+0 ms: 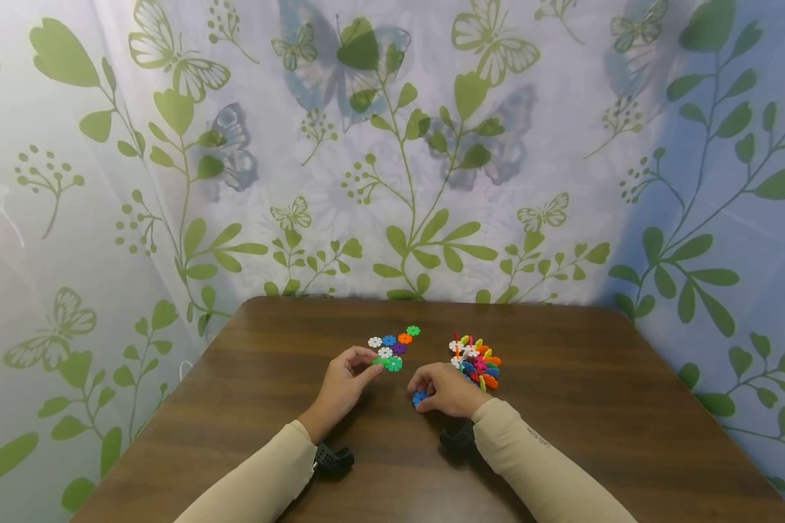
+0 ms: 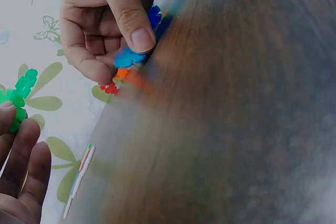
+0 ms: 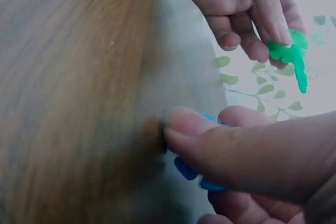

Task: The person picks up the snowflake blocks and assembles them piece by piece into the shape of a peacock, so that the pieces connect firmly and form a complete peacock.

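Note:
My left hand (image 1: 340, 381) pinches two green snowflake discs (image 1: 393, 363) between thumb and fingertips. In the right wrist view these green discs (image 3: 294, 51) are slotted together, one standing at an angle to the other. To the right and a little nearer, my right hand (image 1: 451, 390) pinches a blue snowflake disc (image 1: 419, 398) between thumb and forefinger. Up close in the right wrist view, the thumb covers much of the blue disc (image 3: 185, 169). A gap separates the green discs from the blue one.
Several loose discs, among them a white (image 1: 375, 342), an orange (image 1: 405, 338) and a purple one (image 1: 399, 349), lie flat beyond my left hand. A multicoloured heap of discs (image 1: 476, 357) sits just beyond my right hand. A patterned curtain (image 1: 405, 181) hangs behind the brown table (image 1: 562, 407).

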Demonstrator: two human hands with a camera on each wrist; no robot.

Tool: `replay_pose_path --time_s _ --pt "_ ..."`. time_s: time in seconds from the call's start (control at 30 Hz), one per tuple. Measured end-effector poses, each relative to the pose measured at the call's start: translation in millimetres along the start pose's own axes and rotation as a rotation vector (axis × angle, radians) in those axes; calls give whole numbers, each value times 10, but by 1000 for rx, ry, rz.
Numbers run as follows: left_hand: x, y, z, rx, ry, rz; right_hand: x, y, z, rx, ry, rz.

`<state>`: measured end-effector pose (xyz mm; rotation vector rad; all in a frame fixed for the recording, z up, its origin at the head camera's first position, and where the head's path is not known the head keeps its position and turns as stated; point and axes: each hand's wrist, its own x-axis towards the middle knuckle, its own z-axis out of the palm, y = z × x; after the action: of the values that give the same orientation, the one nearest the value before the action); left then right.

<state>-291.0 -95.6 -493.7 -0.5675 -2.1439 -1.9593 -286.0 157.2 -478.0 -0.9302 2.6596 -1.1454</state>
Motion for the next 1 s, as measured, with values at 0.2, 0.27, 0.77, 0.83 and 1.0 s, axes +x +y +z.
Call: replay_pose_path --time_s 0.2,0.27,0.77,0.83,1.0 --pt "-26 -50 -21 -15 -33 1 -9 21 -13 183 209 56" --pt "-27 -45 -21 -28 -44 1 -2 14 -27 288 279 68" --pt "-4 -42 -42 -64 -125 18 15 -59 -53 563 247 8" --pt "-7 -35 -42 -66 -133 22 16 -55 -50 564 248 11" --pt "-12 -41 -43 -75 -133 17 6 -59 -45 575 236 10"
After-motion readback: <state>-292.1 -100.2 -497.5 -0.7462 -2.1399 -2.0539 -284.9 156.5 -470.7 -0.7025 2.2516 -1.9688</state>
